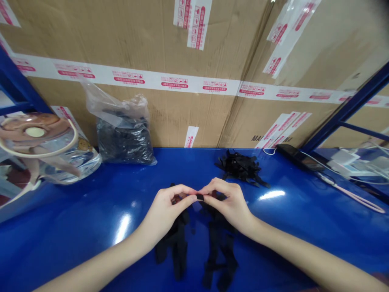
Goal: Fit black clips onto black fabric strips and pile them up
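While the left hand (164,211) and right hand (227,202) meet above a blue worktop (75,211), their fingertips pinch a small black strip (199,197) from either side. Longer black strips (179,247) lie in a tangle nearer the viewer than that pinched strip. Beyond it and to the right sits a loose heap of short black pieces (241,167); beyond it and to the left, a clear plastic bag (124,140) holds many more.

Small black strip (199,197) pinched between left hand (165,209) and right hand (226,205), above long limp black strips (179,247) lying loose, with a ragged black heap (241,167) beyond.
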`<state>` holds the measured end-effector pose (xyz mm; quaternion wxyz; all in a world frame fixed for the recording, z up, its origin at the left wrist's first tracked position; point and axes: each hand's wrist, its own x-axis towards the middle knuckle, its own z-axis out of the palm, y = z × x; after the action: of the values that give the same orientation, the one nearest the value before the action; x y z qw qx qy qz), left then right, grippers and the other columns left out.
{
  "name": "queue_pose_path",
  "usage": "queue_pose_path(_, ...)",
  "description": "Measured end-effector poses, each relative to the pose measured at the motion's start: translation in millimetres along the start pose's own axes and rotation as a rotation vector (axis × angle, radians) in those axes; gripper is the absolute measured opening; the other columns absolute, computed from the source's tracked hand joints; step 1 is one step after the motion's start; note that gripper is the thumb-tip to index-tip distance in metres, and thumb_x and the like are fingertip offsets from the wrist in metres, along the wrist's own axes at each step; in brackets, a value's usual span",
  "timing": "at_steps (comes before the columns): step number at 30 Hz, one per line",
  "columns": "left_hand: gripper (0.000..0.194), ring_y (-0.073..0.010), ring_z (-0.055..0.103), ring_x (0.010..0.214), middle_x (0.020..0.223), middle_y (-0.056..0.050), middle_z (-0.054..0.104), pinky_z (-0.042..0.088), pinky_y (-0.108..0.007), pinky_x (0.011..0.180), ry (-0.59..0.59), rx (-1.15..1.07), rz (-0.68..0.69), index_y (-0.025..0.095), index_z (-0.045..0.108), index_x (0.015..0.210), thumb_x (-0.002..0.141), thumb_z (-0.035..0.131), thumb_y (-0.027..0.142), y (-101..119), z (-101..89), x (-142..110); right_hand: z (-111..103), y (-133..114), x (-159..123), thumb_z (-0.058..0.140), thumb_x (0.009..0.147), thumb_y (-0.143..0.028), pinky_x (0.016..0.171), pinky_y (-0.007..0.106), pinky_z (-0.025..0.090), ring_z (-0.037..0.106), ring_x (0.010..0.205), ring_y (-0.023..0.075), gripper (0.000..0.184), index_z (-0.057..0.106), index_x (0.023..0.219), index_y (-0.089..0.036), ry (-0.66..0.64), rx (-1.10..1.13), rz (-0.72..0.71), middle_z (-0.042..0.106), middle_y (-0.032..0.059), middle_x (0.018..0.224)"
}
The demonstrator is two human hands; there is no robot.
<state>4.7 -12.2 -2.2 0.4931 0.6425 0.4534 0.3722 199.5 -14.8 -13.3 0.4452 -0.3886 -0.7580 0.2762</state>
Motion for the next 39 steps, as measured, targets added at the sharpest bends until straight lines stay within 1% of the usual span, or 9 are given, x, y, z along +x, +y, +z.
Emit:
queue_pose_path(5, 0.017, -0.0173, 0.061, 0.076, 0.081, -0.001, 0.071, 0.044, -0.025, 0.07, 0.011, 0.041, 0.044, 0.019, 0.071, 0.087, 0.081, 0.062, 0.032, -3, 0.6, 0, 2, -2, 1, 0.07, 0.083, -0.023, 0.071, 0.027, 0.045, 0.062, 0.075, 0.0139, 0.001, 0.071, 0.083, -0.022, 0.011, 0.013, 0.048, 0.069, -0.0003, 0.081)
queue_pose_path(10, 0.016, -0.0142, 0.057, 0.067, 0.076, 0.001, 0.067, 0.042, -0.024, 0.063, 0.07, 0.185, 0.166, 0.019, 0.068, 0.084, 0.087, 0.056, 0.03, -6, 2.4, -5, 4, -4, 1, 0.068, 0.084, -0.023, 0.068, 0.028, 0.044, 0.061, 0.071, 0.0143, 0.011, 0.067, 0.074, -0.021, 0.015, 0.002, 0.097, 0.067, -0.0007, 0.075)
queue_pose_path(22, 0.015, -0.0161, 0.061, 0.071, 0.079, 0.001, 0.067, 0.044, -0.026, 0.068, 0.063, 0.483, 0.314, 0.021, 0.062, 0.086, 0.091, 0.048, 0.023, -4, -0.2, -6, 6, -10, 2, 0.059, 0.084, -0.013, 0.068, 0.029, 0.045, 0.057, 0.074, 0.0158, 0.011, 0.062, 0.078, -0.02, -0.028, -0.118, -0.047, 0.064, 0.0013, 0.076)
queue_pose_path(25, 0.016, -0.0183, 0.064, 0.08, 0.086, -0.001, 0.07, 0.045, -0.028, 0.074, 0.029, 0.483, 0.3, 0.021, 0.065, 0.086, 0.09, 0.052, 0.029, 2, -15.4, 5, -8, -2, 13, 0.058, 0.083, -0.017, 0.07, 0.029, 0.048, 0.062, 0.078, 0.0171, 0.006, 0.063, 0.08, -0.02, 0.024, -0.15, -0.008, 0.068, 0.0029, 0.083)
queue_pose_path(28, 0.018, -0.0189, 0.064, 0.079, 0.086, -0.002, 0.071, 0.044, -0.028, 0.074, 0.076, 0.544, 0.312, 0.02, 0.067, 0.084, 0.09, 0.053, 0.031, 7, -36.4, 17, -39, 17, 29, 0.061, 0.081, -0.024, 0.066, 0.029, 0.049, 0.064, 0.071, 0.0174, 0.007, 0.065, 0.083, -0.018, 0.21, -0.265, 0.071, 0.07, 0.0035, 0.08)
queue_pose_path(31, 0.023, -0.019, 0.063, 0.082, 0.089, -0.002, 0.071, 0.044, -0.029, 0.075, -0.007, 0.66, 0.34, 0.02, 0.068, 0.085, 0.092, 0.051, 0.034, 7, -50.9, 24, -76, 38, 41, 0.061, 0.08, -0.024, 0.064, 0.031, 0.047, 0.064, 0.067, 0.0196, 0.012, 0.07, 0.084, -0.018, 0.313, -0.605, 0.165, 0.072, 0.0051, 0.079)
queue_pose_path(34, 0.02, -0.0181, 0.062, 0.085, 0.087, 0.0, 0.071, 0.042, -0.03, 0.085, -0.192, 0.796, 0.438, 0.022, 0.07, 0.086, 0.093, 0.053, 0.03, 6, -54.1, 22, -99, 53, 45, 0.056, 0.084, -0.022, 0.065, 0.033, 0.045, 0.066, 0.079, 0.0254, 0.018, 0.073, 0.088, -0.019, 0.286, -0.979, 0.237, 0.073, 0.0081, 0.086)
queue_pose_path(37, 0.014, -0.0178, 0.061, 0.088, 0.089, 0.001, 0.071, 0.043, -0.028, 0.084, -0.389, 0.88, 0.466, 0.025, 0.072, 0.092, 0.09, 0.058, 0.024, 10, -52.1, 16, -99, 56, 44, 0.05, 0.088, -0.019, 0.069, 0.036, 0.045, 0.063, 0.088, 0.0283, 0.024, 0.072, 0.095, -0.016, 0.22, -1.158, 0.15, 0.071, 0.0121, 0.09)
queue_pose_path(39, 0.021, -0.0183, 0.06, 0.092, 0.093, 0.001, 0.07, 0.044, -0.026, 0.081, -0.451, 0.912, 0.457, 0.028, 0.072, 0.099, 0.089, 0.057, 0.018, 12, -51.1, 12, -88, 50, 43, 0.048, 0.091, -0.019, 0.074, 0.038, 0.044, 0.06, 0.091, 0.0288, 0.025, 0.07, 0.101, -0.015, 0.189, -1.164, 0.03, 0.069, 0.0135, 0.093)
